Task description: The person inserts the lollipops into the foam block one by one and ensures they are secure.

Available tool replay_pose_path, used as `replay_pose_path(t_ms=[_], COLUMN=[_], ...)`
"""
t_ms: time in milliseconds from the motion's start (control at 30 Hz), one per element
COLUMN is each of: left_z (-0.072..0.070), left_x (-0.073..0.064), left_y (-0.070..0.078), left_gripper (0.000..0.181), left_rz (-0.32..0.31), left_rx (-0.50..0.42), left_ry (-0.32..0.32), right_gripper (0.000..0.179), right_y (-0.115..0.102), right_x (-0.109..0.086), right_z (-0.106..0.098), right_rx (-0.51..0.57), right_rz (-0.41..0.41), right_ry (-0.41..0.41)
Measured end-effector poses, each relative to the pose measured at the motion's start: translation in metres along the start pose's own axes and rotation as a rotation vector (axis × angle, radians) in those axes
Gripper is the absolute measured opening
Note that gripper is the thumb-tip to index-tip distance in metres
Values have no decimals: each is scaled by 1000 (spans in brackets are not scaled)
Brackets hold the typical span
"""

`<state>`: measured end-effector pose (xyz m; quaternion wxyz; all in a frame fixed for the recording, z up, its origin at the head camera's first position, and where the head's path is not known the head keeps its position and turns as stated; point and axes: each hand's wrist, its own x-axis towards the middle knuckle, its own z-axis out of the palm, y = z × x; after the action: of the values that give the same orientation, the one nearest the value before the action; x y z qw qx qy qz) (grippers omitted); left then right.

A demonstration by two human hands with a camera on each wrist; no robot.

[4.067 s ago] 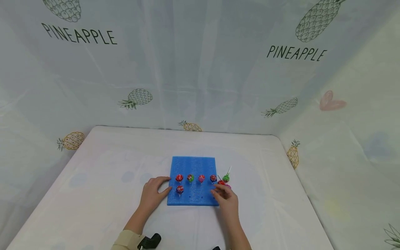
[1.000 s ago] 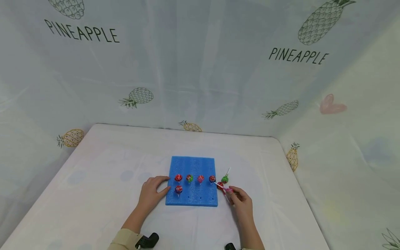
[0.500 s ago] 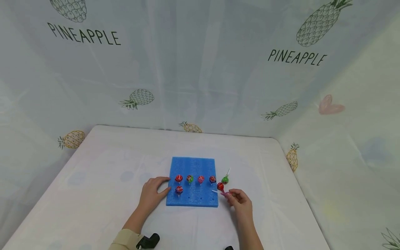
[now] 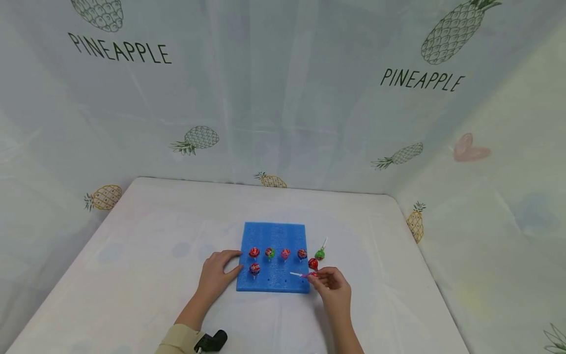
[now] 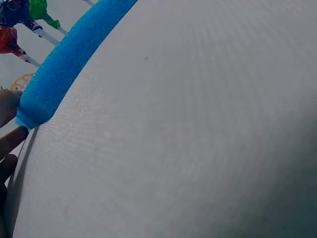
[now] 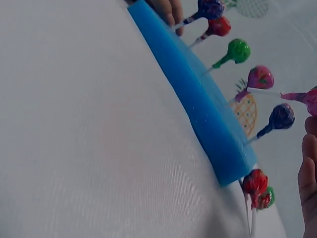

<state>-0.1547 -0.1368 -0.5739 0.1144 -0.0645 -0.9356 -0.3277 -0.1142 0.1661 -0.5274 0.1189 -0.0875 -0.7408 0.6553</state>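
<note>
My right hand (image 4: pixel 336 290) pinches a pink-wrapped lollipop (image 6: pixel 309 99) by its head, its white stick pointing left over the blue foam board (image 4: pixel 278 233). Across the board stands a row of upright lollipops: red (image 4: pixel 254 252), red-green (image 4: pixel 269 252), pink (image 4: pixel 285 253) and dark blue-red (image 4: pixel 302 253). Another blue-red lollipop (image 4: pixel 254 269) is planted in front of the row's left end. Small holes dot the board's near part. My left hand (image 4: pixel 215 275) touches the board's left edge with forefinger and thumb spread apart; fingertips (image 5: pixel 12 141) show at the board's corner in the left wrist view.
Beside the board's right edge lie a red lollipop (image 4: pixel 313 263) and a green lollipop (image 4: pixel 320 253) on the white-covered table (image 4: pixel 376 275). A pineapple-print curtain (image 4: pixel 283 98) hangs behind the table's far edge.
My right hand went from the board's right edge to the loose lollipops, took up the pink one and brought it left, its stick now over the board. The left hand stays put.
</note>
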Motion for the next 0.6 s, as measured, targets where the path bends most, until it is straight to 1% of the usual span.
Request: replay_pose_path(t_ms=[100,167,300,367,400,500,600], left_z=[0,0,1,1,1,2,1], left_x=[0,0,0,0,0,0,0], left_y=[0,1,1,0,0,-1,-2], left_gripper=[39,39,39,39,39,39,39], left_rz=[1,1,3,3,4,8,15], left_rx=[4,5,5,7,9,14,11], left_ry=[0,1,2,4,4,9,17], right_gripper=[23,20,16,15,15,16,16], right_y=[-2,-2,-3,-4,-4,-5,-4], right_x=[-2,-3,-3,-2,-2,-2,-3], right_z=[5,8,14,16,17,20,25], right_rx=[-54,-105,-213,-240,-242,-235,-232], right_rz=[-52,-103,-270,-344,-367,-409,-421], right_ry=[-12,-26,-62,-74,-77,-90,-119])
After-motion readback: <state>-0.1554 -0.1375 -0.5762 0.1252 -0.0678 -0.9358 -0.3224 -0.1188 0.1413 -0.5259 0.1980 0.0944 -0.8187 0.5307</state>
